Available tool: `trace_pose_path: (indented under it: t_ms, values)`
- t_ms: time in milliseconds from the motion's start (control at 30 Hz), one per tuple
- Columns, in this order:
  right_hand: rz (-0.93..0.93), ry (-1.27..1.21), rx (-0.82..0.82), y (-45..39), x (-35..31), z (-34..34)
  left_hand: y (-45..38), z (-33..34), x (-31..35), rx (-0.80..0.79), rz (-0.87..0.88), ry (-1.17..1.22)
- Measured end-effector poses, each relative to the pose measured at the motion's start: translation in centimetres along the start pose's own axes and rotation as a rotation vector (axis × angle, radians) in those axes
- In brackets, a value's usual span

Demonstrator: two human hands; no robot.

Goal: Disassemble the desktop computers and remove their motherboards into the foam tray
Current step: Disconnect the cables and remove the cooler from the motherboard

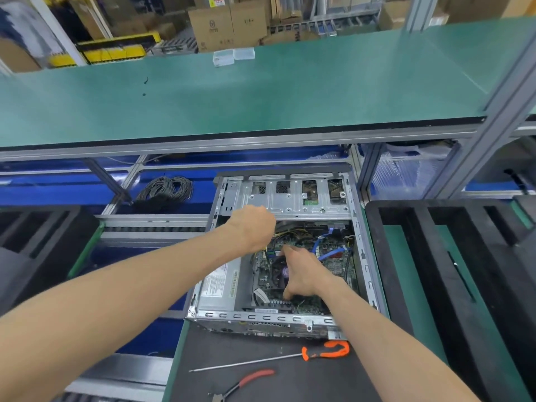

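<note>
Taking the open computer case as landmark: left of its middle, the left hand curls into the yellow cable bundle, whether clamped I cannot tell. The motherboard lies inside, still wired. The right hand spreads loosely over the CPU fan, likely steadying. The case walls crowd both wrists. Right of the case, the foam tray waits with open slots.

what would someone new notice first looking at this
Most likely the open desktop computer case at the centre of the bench, with both hands inside it: the left hand by the yellow cables, the right hand over the motherboard near the fan. Next, the orange-handled screwdriver and red-handled pliers lying in front of the case, and the black foam tray at right.
</note>
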State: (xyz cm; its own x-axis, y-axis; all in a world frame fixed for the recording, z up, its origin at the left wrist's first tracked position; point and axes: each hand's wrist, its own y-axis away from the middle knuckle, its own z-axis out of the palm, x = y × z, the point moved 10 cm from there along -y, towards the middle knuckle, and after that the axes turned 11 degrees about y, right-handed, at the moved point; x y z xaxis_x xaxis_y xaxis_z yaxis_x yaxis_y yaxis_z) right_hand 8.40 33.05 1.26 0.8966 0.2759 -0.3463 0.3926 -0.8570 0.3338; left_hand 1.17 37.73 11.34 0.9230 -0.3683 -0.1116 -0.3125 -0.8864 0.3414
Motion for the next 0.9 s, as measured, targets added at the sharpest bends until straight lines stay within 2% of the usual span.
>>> trace_pose_path:
  t_ms: [67, 133, 167, 200, 233, 267, 367, 400, 467, 533, 633, 700, 733, 767, 833, 867, 900]
  values:
    - [0.000, -0.007, -0.005, 0.0, 0.0, 0.0, 0.6, -0.4, 1.3, 0.048, 0.268, -0.083]
    - [-0.001, -0.005, -0.002, 0.0, 0.1, 0.0, 1.6, 0.3, 2.1, 0.016, 0.538, -0.218]
    - [-0.002, 0.001, 0.001, -0.1, 0.1, 0.0, 2.2, 0.7, 2.3, 0.000, 0.626, -0.297]
    - [-0.004, 0.006, 0.000, -0.2, 0.1, 0.1, 2.4, 1.0, 2.3, -0.001, 0.641, -0.329]
    - [-0.004, 0.009, -0.001, -0.3, 0.0, 0.1, 2.1, 1.2, 2.5, 0.026, 0.597, -0.311]
    - [-0.004, 0.013, 0.002, -0.3, 0.0, 0.1, 1.6, 1.0, 2.3, 0.053, 0.469, -0.228]
    - [-0.005, 0.024, 0.009, -0.3, 0.0, 0.1, -0.2, -0.1, -0.7, 0.102, -0.078, 0.081]
    - [-0.006, 0.025, 0.013, -0.2, -0.1, 0.1, -0.2, 0.0, -1.4, 0.085, -0.174, 0.149]
    - [-0.008, 0.034, 0.018, -0.1, -0.1, 0.0, -0.4, 0.3, -1.8, 0.042, -0.203, 0.154]
    - [-0.006, 0.028, 0.016, -0.1, 0.1, 0.0, 0.0, -0.1, -1.1, 0.051, -0.073, 0.045]
    - [-0.007, 0.016, 0.006, 0.0, 0.1, 0.1, 1.0, -0.1, 1.0, 0.101, 0.355, -0.200]
    - [-0.006, 0.013, 0.007, -0.1, 0.2, 0.2, 1.9, 0.7, 1.8, 0.030, 0.541, -0.322]
    - [-0.007, 0.016, 0.004, -0.2, 0.2, 0.2, 1.7, 1.0, 1.7, 0.006, 0.508, -0.315]
    - [-0.007, 0.020, 0.001, -0.3, 0.2, 0.2, 1.1, 1.0, 1.2, 0.004, 0.389, -0.238]
    - [-0.006, 0.027, 0.008, -0.3, 0.2, 0.2, -0.5, 0.5, -1.5, 0.026, 0.025, -0.009]
    - [-0.005, 0.025, 0.005, -0.3, 0.2, 0.2, -0.7, 1.0, -2.8, -0.025, -0.121, 0.092]
    - [-0.006, 0.021, 0.001, -0.3, 0.2, 0.3, -0.7, 1.4, -3.5, -0.060, -0.195, 0.158]
